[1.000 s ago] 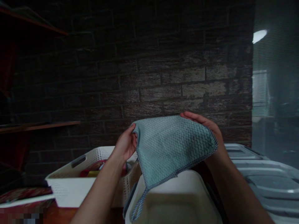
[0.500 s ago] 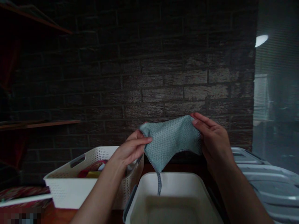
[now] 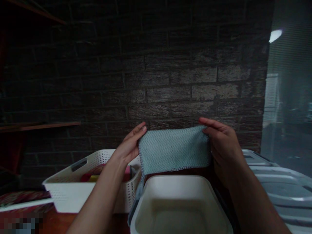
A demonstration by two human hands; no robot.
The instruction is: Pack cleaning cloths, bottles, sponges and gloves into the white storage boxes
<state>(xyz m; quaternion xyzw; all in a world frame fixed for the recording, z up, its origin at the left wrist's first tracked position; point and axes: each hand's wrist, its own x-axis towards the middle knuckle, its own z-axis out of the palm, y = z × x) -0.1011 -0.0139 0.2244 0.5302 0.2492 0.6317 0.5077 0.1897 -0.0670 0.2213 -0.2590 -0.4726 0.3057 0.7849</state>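
Two hands (image 3: 128, 146) (image 3: 223, 141), fingers (image 3: 211, 123) gripping one cloth (image 3: 174, 150), one tub (image 3: 177, 189), one basket (image 3: 73, 196)

The left forearm (image 3: 101, 191) and right forearm (image 3: 253, 191) were bare along their full visible length, down to the lower edge of the view. Each had a smooth outline and tapered toward the wrist. The left hand (image 3: 128, 147) and right hand (image 3: 225, 141) were likewise bare, with slender fingers (image 3: 211, 123) narrowing to rounded tips. Dim light obscured finer skin detail.
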